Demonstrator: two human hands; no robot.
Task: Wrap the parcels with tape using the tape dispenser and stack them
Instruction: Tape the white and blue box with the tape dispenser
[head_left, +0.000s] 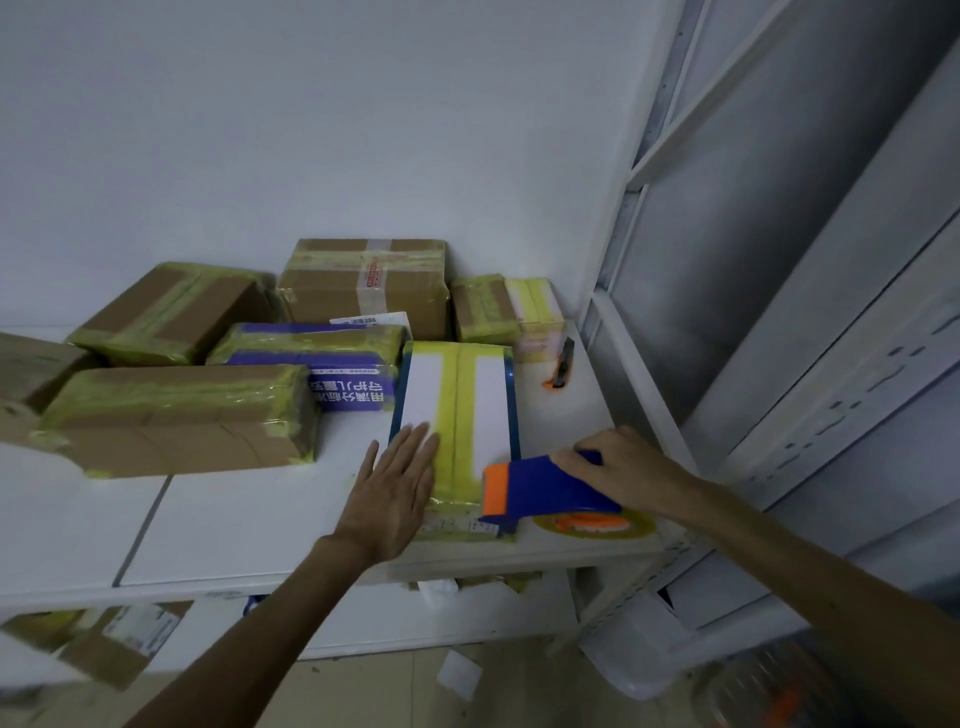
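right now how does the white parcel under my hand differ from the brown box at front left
The white parcel has blue edges and yellow tape down its middle; the brown box is cardboard taped along its top edges. The left hand presses the white parcel and the right hand holds the tape dispenser at its near end; the brown box is untouched. Both lie flat on the table.

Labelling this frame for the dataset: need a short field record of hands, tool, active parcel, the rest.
left hand: flat, fingers straight, pressing on the white parcel
right hand: grips the tape dispenser at the parcel's near right corner
white parcel: lies on the table, yellow tape along its middle
utility knife: on the table, beyond the parcel, to its right
brown boxes: several, taped, behind and left
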